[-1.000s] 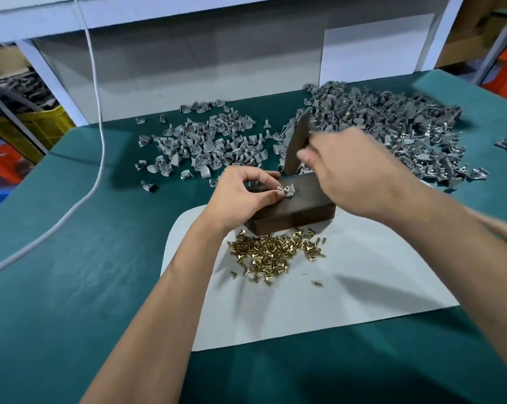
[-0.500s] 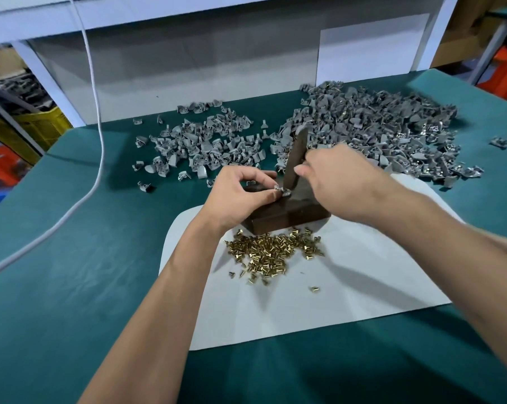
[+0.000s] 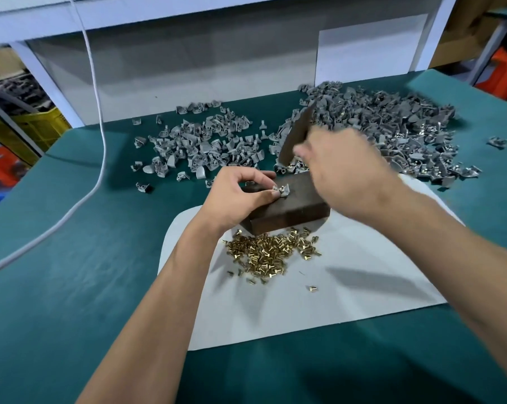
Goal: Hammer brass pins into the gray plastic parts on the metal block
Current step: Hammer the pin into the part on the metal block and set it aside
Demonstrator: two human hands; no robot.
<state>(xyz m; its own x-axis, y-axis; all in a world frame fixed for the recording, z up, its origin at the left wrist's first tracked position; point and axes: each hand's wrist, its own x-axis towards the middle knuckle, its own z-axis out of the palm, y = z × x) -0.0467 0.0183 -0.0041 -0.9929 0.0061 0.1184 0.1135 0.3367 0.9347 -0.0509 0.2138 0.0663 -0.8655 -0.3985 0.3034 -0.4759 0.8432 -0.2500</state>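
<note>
Gray part (image 3: pixel 282 190): on metal block (image 3: pixel 293 205), pinched by left hand (image 3: pixel 240 196)
Striker (image 3: pixel 297 132): gripped by right hand (image 3: pixel 342 170), at 1 o'clock from part, axis tilted, raised clear

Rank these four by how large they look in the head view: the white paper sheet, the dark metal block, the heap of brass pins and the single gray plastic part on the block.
1. White paper sheet
2. Dark metal block and heap of brass pins: too alike to separate, with the block partly hidden by the hands
3. Single gray plastic part
</note>
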